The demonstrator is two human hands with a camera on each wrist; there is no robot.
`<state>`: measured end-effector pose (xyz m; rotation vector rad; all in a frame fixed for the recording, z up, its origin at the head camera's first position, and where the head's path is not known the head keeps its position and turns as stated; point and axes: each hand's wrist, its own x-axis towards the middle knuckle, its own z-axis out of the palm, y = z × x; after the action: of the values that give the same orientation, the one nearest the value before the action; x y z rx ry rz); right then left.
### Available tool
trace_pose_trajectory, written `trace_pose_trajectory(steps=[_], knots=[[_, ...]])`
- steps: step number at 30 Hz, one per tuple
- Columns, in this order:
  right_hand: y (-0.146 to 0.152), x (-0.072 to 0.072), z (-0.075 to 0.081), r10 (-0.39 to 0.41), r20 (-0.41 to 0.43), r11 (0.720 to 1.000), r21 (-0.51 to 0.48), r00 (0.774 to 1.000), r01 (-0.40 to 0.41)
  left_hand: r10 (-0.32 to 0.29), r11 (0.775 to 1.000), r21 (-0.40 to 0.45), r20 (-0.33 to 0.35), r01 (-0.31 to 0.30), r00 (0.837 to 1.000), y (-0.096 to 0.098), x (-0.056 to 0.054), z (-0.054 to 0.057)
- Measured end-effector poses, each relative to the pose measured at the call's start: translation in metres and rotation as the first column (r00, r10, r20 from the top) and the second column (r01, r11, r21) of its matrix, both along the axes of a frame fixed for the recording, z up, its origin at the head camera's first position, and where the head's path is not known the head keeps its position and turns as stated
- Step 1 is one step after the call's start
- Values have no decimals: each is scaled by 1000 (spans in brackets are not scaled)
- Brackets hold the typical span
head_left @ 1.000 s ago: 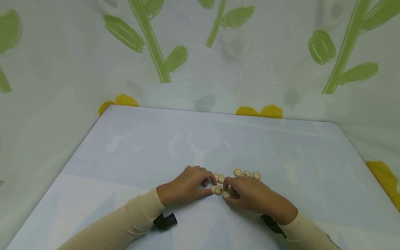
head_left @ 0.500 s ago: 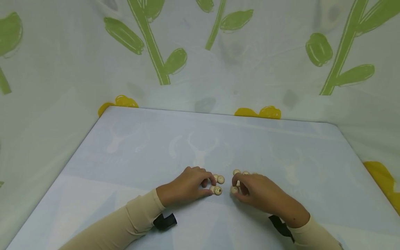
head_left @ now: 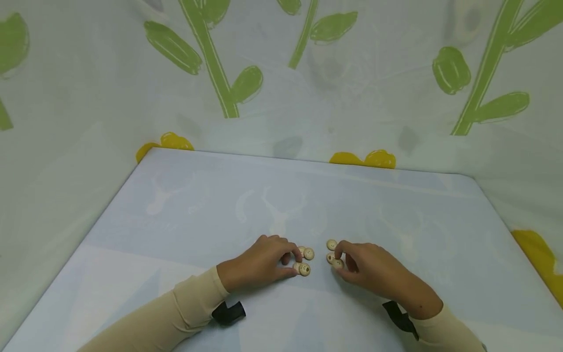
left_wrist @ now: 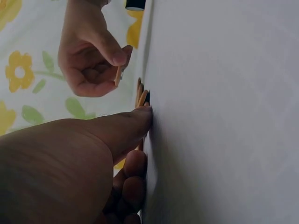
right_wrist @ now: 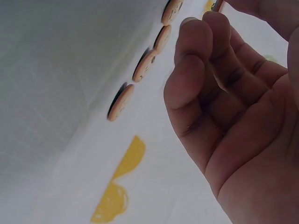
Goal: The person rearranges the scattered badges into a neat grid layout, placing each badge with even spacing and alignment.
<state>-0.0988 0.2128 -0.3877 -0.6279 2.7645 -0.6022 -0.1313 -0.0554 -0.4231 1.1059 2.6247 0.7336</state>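
Note:
Small round wooden discs with drawn markings lie in two groups on the table. My left hand point(head_left: 261, 261) rests at the left group, thumb and forefinger curled round a pale disc point(head_left: 297, 267). Beside it lies a disc with a dark spot point(head_left: 305, 269), and another disc point(head_left: 309, 253) lies farther back. My right hand point(head_left: 374, 269) pinches a wooden disc point(left_wrist: 118, 75) between thumb and forefinger, raised off the table in the left wrist view. Near its fingertips lie a back disc point(head_left: 332, 244) and a spotted disc point(head_left: 330, 257). My right hand hides part of this group.
The pale blue table point(head_left: 211, 195) has white printed shapes. Behind it hangs a cloth point(head_left: 272, 63) with green leaves and yellow flowers. In the right wrist view, several discs point(right_wrist: 145, 65) lie in a row. Black wrist mounts point(head_left: 228, 313) sit under both sleeves.
My right hand has moved right and slightly back with a disc in its fingertips, away from the left group. My left hand has hardly moved.

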Motion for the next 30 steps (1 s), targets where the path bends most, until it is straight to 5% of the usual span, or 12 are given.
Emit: trace_pose_trajectory(steps=[30], knots=[[19,-11,-20,-8,75,999,-40,997,11,5,1000,-1,7,-5,1000,1,1,-3]])
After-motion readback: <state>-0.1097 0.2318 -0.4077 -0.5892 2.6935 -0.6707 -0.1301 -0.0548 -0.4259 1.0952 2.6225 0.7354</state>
